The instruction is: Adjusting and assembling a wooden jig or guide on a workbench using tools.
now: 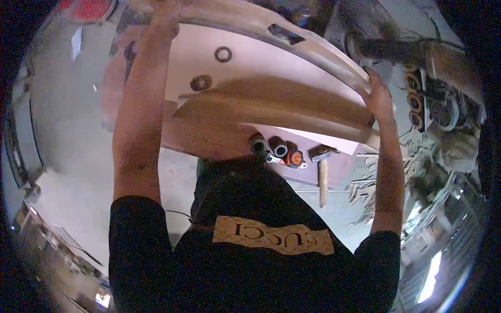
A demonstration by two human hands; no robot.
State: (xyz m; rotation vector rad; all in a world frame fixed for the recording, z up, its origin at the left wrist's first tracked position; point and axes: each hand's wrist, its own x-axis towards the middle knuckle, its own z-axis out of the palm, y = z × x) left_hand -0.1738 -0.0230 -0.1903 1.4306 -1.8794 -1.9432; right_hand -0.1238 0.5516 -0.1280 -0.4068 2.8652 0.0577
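Observation:
A large wooden frame (245, 107) is held up in front of me, its far rail curved with an oblong slot cut through it. My right hand (379, 96) wraps round the right end of that curved rail. At the far left, my left hand (166, 23) grips the same rail, blurred and partly cut off by the top of the view. Beneath the frame lies a pale sheet (195, 39) with a dark ring (223, 54) and a thicker brown ring (201, 82) on it.
Near me on the work table (308, 169) are a hammer (323, 175), an orange and black tape measure (295, 158) and two short round cylinders (281, 150). Wood strips (365, 177) lie heaped on the right. A red round thing (88, 9) stands at the far left.

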